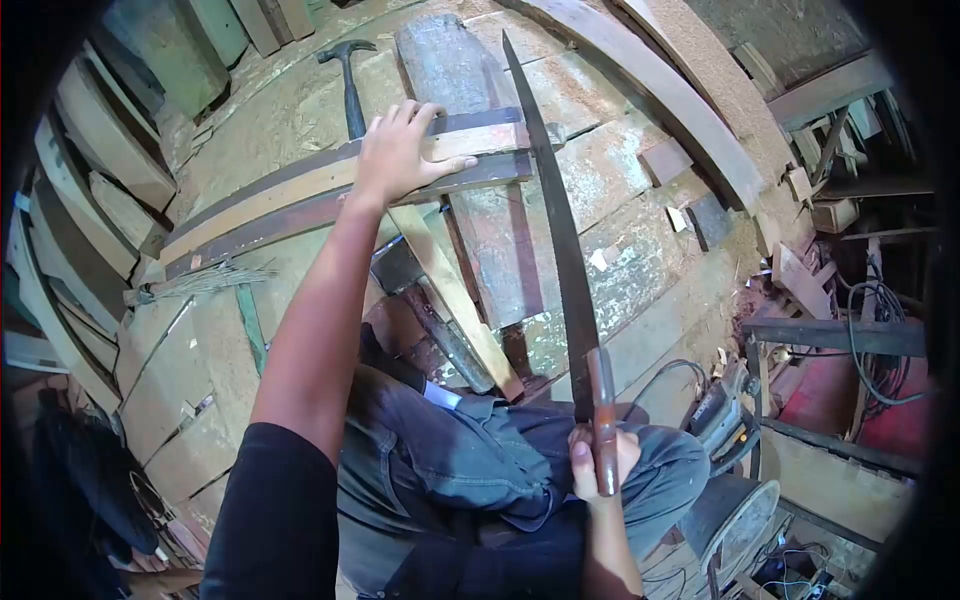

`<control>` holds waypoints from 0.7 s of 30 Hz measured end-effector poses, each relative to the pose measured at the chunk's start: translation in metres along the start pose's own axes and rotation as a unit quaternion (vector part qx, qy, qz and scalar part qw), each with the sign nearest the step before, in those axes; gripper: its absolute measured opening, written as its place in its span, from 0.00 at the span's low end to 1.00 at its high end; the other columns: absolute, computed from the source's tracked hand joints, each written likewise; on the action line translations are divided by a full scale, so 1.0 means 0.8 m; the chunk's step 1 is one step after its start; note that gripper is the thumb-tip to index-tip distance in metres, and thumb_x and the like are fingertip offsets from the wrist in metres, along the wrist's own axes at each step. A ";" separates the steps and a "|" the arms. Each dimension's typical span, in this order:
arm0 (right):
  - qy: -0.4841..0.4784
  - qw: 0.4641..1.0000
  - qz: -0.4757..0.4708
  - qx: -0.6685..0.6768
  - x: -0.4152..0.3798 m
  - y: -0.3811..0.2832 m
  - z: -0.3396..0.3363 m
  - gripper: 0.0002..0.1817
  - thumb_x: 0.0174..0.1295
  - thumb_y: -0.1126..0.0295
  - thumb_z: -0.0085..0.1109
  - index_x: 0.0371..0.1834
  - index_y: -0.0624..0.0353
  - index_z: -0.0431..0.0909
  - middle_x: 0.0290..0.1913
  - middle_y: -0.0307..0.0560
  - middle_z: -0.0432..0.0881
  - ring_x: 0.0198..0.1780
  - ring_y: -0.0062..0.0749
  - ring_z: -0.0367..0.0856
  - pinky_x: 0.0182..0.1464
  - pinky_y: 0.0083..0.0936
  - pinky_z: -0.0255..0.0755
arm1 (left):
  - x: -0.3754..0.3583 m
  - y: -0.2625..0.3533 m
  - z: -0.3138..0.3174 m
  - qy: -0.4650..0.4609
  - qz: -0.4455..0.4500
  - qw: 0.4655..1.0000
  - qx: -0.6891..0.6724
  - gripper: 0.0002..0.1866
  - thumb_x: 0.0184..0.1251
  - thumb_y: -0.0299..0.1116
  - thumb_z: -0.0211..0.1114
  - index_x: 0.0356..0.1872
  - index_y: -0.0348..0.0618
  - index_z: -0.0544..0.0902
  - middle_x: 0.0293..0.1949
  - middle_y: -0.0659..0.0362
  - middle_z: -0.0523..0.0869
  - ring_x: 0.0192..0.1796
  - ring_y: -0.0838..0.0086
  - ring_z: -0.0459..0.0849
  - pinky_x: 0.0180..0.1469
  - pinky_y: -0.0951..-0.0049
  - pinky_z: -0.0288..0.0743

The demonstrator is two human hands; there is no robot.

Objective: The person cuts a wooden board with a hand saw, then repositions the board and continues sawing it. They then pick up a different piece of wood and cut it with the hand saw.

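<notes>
A: Left hand (398, 150) — what is being noted?

B: It is being pressed flat, fingers spread wide, on the curved wooden strips (300, 195) lying across the counter (620, 180). Nothing is being clasped by that grip; the palm is simply resting on the wood.

A: And the right hand (597, 462)?

B: Its grip is being kept fully closed around the handle of a long saw (560, 220), low in the view above the lap. The blade is being held pointing away from the body, its far end lying over the strips just beside the left hand's thumb.

A: Surroundings?

B: A hammer (350, 75) is being left lying beyond the left hand, near its fingertips. A lighter plank (455, 300) is being propped slantwise under the strips.
</notes>
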State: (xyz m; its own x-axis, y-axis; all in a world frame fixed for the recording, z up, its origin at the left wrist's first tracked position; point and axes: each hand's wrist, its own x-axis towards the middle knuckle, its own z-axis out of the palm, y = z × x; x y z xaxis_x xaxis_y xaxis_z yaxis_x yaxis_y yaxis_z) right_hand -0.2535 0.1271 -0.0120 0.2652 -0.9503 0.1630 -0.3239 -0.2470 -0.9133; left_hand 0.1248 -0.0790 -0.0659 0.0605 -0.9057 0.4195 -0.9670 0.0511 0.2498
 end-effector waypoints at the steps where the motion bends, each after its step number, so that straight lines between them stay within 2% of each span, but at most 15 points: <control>1: -0.024 0.998 -0.003 -0.059 -0.003 -0.002 -0.001 0.09 0.50 0.70 0.61 0.20 0.63 0.75 0.16 0.45 0.74 0.16 0.36 0.77 0.24 0.27 0.71 | 0.000 0.000 0.000 0.000 -0.002 1.000 0.001 0.39 0.50 0.66 0.71 0.56 0.48 0.78 0.48 0.54 0.80 0.55 0.59 0.77 0.57 0.60 0.69; 3: -0.012 0.995 -0.023 -0.096 -0.019 0.002 0.004 0.07 0.48 0.72 0.61 0.20 0.62 0.75 0.16 0.47 0.73 0.16 0.40 0.76 0.23 0.30 0.71 | -0.001 0.000 0.001 -0.001 -0.005 1.000 0.001 0.39 0.50 0.66 0.70 0.56 0.48 0.78 0.48 0.54 0.80 0.54 0.59 0.77 0.56 0.60 0.69; 5: -0.015 0.996 -0.019 -0.084 -0.028 -0.006 0.005 0.06 0.47 0.73 0.61 0.19 0.62 0.74 0.15 0.47 0.72 0.16 0.41 0.76 0.23 0.30 0.70 | 0.000 -0.001 0.003 0.002 -0.008 1.000 -0.001 0.43 0.47 0.72 0.68 0.56 0.48 0.79 0.48 0.53 0.80 0.55 0.61 0.77 0.58 0.61 0.69; 7: -0.012 0.995 -0.037 -0.089 -0.021 -0.010 0.011 0.06 0.46 0.74 0.60 0.18 0.62 0.74 0.15 0.48 0.71 0.15 0.42 0.75 0.23 0.30 0.70 | 0.000 0.000 0.001 0.012 -0.006 1.000 0.009 0.43 0.47 0.72 0.68 0.55 0.48 0.80 0.48 0.53 0.80 0.55 0.61 0.78 0.57 0.61 0.70; 10: -0.006 0.993 -0.013 -0.118 0.019 -0.028 0.026 0.07 0.48 0.73 0.61 0.18 0.60 0.73 0.15 0.48 0.69 0.15 0.43 0.74 0.22 0.32 0.67 | -0.001 -0.004 0.007 0.018 0.005 1.000 0.005 0.42 0.47 0.72 0.68 0.55 0.49 0.80 0.47 0.54 0.80 0.54 0.62 0.78 0.56 0.61 0.70; 11: -0.019 0.993 0.023 -0.115 0.024 -0.021 0.029 0.07 0.48 0.73 0.62 0.19 0.60 0.73 0.15 0.48 0.69 0.15 0.43 0.74 0.22 0.32 0.67 | 0.001 -0.007 0.010 0.021 0.012 1.000 -0.005 0.42 0.47 0.71 0.68 0.55 0.49 0.80 0.47 0.55 0.81 0.54 0.62 0.79 0.56 0.61 0.71; 14: 0.011 0.994 -0.027 -0.108 0.000 -0.005 0.023 0.08 0.49 0.72 0.62 0.18 0.60 0.73 0.14 0.48 0.69 0.15 0.42 0.74 0.22 0.31 0.67 | 0.002 -0.004 0.005 0.016 0.005 1.000 0.002 0.42 0.46 0.71 0.69 0.55 0.49 0.80 0.47 0.55 0.81 0.54 0.62 0.79 0.56 0.61 0.71; 17: 0.025 0.997 -0.016 -0.076 -0.012 -0.005 0.014 0.09 0.49 0.72 0.62 0.18 0.61 0.73 0.15 0.47 0.70 0.15 0.41 0.74 0.22 0.31 0.67 | -0.002 -0.006 0.008 0.032 0.008 0.999 0.001 0.43 0.46 0.73 0.68 0.56 0.49 0.80 0.48 0.55 0.81 0.54 0.62 0.78 0.56 0.61 0.70; 19: -0.007 0.992 -0.037 -0.117 0.004 -0.001 0.014 0.09 0.50 0.72 0.61 0.18 0.61 0.73 0.15 0.47 0.71 0.15 0.40 0.75 0.22 0.30 0.68 | -0.001 -0.004 0.007 0.001 -0.008 1.000 0.004 0.43 0.47 0.73 0.66 0.57 0.50 0.80 0.48 0.54 0.81 0.55 0.61 0.78 0.57 0.61 0.70; 21: -0.009 0.990 -0.035 -0.138 0.017 -0.009 0.016 0.09 0.50 0.72 0.61 0.18 0.61 0.73 0.14 0.46 0.71 0.15 0.39 0.75 0.22 0.30 0.67 | -0.003 -0.003 0.007 0.018 0.001 1.000 0.008 0.44 0.47 0.74 0.65 0.57 0.50 0.80 0.49 0.54 0.81 0.55 0.61 0.78 0.57 0.61 0.70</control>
State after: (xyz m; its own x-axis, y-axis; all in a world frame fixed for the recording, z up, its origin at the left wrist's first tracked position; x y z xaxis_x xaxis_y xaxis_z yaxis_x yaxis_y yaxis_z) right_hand -0.2359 0.1181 -0.0080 0.3110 -0.9262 0.2132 -0.5387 -0.3566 -0.7633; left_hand 0.1256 -0.0793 -0.0728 0.0674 -0.8897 0.4516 -0.9710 0.0455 0.2345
